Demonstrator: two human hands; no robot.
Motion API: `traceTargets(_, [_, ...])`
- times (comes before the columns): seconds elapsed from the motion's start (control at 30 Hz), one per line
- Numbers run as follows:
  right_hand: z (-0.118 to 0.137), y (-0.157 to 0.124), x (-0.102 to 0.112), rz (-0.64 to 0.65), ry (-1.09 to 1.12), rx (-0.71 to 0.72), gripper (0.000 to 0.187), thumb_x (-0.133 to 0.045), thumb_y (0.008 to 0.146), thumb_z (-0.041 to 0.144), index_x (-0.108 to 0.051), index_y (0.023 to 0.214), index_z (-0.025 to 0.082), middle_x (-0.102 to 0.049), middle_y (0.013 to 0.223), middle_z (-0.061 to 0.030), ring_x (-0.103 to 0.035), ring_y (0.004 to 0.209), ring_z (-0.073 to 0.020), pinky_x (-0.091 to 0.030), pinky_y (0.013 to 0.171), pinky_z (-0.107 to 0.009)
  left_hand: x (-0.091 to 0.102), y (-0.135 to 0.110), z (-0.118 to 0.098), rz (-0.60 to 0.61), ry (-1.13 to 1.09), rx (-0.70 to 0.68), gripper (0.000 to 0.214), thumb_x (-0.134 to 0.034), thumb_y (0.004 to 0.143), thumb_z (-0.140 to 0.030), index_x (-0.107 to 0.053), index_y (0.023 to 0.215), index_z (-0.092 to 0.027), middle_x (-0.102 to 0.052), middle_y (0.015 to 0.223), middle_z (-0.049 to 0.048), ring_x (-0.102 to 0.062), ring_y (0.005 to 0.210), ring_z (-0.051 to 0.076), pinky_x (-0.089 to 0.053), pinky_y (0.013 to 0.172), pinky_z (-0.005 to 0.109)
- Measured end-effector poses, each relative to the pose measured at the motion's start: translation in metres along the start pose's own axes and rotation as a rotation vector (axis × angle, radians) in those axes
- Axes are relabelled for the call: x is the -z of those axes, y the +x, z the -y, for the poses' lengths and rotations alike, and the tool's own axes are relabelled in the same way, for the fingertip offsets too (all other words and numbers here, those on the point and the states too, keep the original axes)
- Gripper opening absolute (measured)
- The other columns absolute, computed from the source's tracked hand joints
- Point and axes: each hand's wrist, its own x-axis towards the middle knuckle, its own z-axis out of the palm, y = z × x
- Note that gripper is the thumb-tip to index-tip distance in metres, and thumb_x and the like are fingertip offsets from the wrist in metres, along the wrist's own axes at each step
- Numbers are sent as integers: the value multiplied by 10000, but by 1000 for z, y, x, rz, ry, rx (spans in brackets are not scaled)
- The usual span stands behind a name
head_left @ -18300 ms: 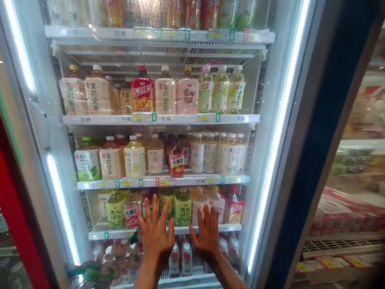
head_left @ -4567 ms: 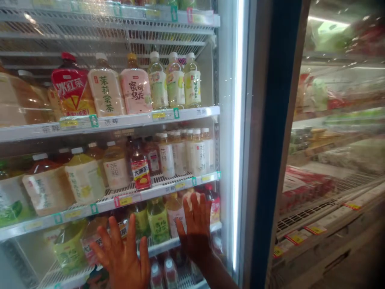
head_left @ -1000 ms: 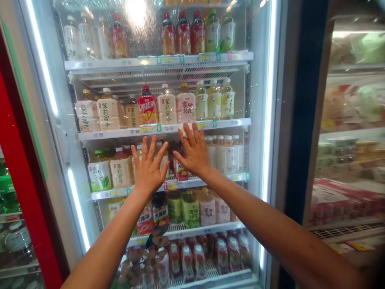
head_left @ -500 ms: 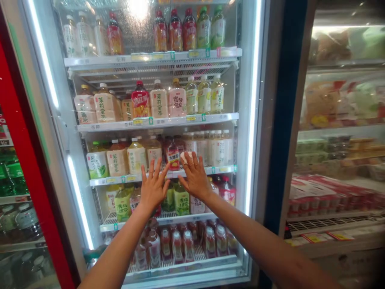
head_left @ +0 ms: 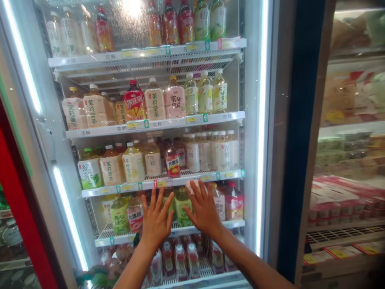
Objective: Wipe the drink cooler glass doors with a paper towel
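The glass door (head_left: 129, 28) of a lit drinks cooler stands in front of me, misted near the top. Against it my left hand (head_left: 157, 218) lies flat with fingers spread and nothing in it. To its right, my right hand (head_left: 206, 208) presses a wadded white cloth or tissue (head_left: 191, 186) to the glass; most of the wad is hidden under the fingers. Both hands are at the height of the fourth shelf's bottles, just below a shelf edge with price tags (head_left: 161, 184). Behind the glass, a green-labelled bottle (head_left: 183, 208) shows between the hands.
Shelves of bottled tea fill the cooler, with small dark bottles (head_left: 180, 259) on the lowest one. Bright light strips (head_left: 261, 120) run down both sides. A red frame (head_left: 21, 224) stands left, and an open chilled shelf with packs (head_left: 345, 200) stands right.
Both hands have slid down the glass, from the third shelf's level to the bottles below it. The white cloth moved down with my right hand. The view has shifted slightly.
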Motion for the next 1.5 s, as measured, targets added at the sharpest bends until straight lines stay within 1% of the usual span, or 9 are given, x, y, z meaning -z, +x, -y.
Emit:
traceTargets(0.13, [10,-53,-17,19,9,82,783,-576,939,313,-241,1636,187,-357,1645,-76,-109,1590,-300,-172,1295,-619,-11,-12,-11,-20,-26,32,721,-631,907,-413,-345,1566,-359,-271,1679,63,-102,1591,305,17,1299,596])
traceTargets(0.37, [-29,-1,4,-69,-26,-151,802,-511,1001,335,-67,1659,216,-133,1709,-89,-49,1588,-352,-108,1260,-702,-16,6,-29,-65,-75,44,740,-625,920,-404,-300,1583,-347,-208,1695,85,-81,1596,304,21,1285,619])
traceTargets(0.57, [-23,-87,-9,-51,-47,-86,773,-514,990,249,-123,1649,150,-75,1728,-79,-56,1592,-352,-54,1290,-616,-19,2,-35,-89,-140,38,699,-625,930,-398,-340,1565,-349,-191,1703,54,-68,1601,293,37,1283,609])
traceTargets(0.77, [-86,-16,23,-116,-65,-225,750,-449,1043,349,-47,1656,193,-14,1728,-68,4,1595,-341,-39,1264,-678,-23,21,-50,-106,-159,20,701,-621,934,-384,-328,1570,-351,-164,1709,54,-60,1602,296,47,1279,616])
traceTargets(0.83, [-92,-14,26,-116,-56,-255,753,-445,1045,355,-34,1657,197,-9,1729,-75,0,1594,-354,-54,1254,-696,-25,29,-57,-108,-168,17,702,-618,936,-382,-325,1573,-344,-164,1710,55,-57,1603,299,57,1278,618])
traceTargets(1.0, [-71,-111,5,-50,-95,-175,756,-462,1024,291,-73,1651,125,-8,1733,-106,-3,1593,-355,-59,1280,-627,-30,32,-65,-114,-165,18,717,-620,935,-375,-312,1580,-328,-169,1708,64,-61,1602,306,54,1276,628])
traceTargets(1.07, [-79,-126,5,-33,-118,-120,752,-457,1026,304,-78,1652,130,-7,1735,-95,-4,1595,-344,-43,1286,-608,-31,31,-63,-117,-160,6,721,-622,934,-373,-306,1581,-331,-160,1710,59,-56,1603,304,56,1278,625])
traceTargets(1.3, [-145,-41,38,-84,-97,-340,754,-352,1055,453,21,1655,191,44,1735,-85,5,1589,-380,-85,1242,-707,-33,34,-68,-125,-152,16,740,-623,932,-374,-283,1589,-332,-127,1715,70,-47,1603,300,67,1272,636])
traceTargets(1.5, [-92,-134,5,-24,-76,-320,794,-438,1027,358,13,1656,180,55,1733,-89,35,1591,-354,-120,1261,-671,-30,48,-79,-111,-155,18,710,-606,943,-370,-299,1583,-335,-146,1711,57,-33,1603,290,62,1278,620])
